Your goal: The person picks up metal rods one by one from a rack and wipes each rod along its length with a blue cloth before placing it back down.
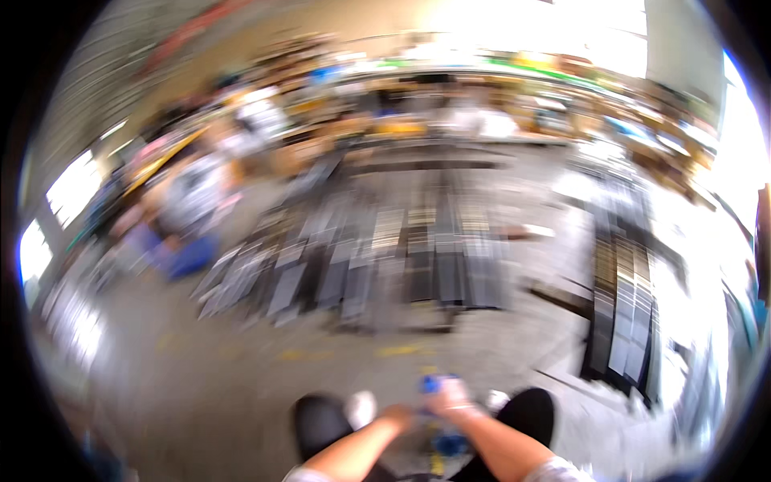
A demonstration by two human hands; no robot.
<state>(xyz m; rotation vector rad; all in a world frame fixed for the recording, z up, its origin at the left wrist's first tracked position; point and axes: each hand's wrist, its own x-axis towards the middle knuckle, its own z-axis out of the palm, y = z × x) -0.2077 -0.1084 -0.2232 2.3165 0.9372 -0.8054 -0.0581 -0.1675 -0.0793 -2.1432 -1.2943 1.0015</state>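
Note:
Motion smears the whole head view. Low in the middle, my two hands are close together between my bent knees. My right hand [451, 398] is closed round a small blue thing [432, 384], whose kind the blur hides. My left hand [397, 415] is just to the left of it, its fingers too smeared to read. Below my right hand, between my legs, is another blue, roundish thing [450, 444] with a bit of yellow beside it.
Long dark and grey flat strips [446, 269] lie in rows on the grey floor ahead. More strips [630, 313] stand at the right. A blue container [189, 255] with bagged goods is at left. Crowded shelving [401, 120] spans the back.

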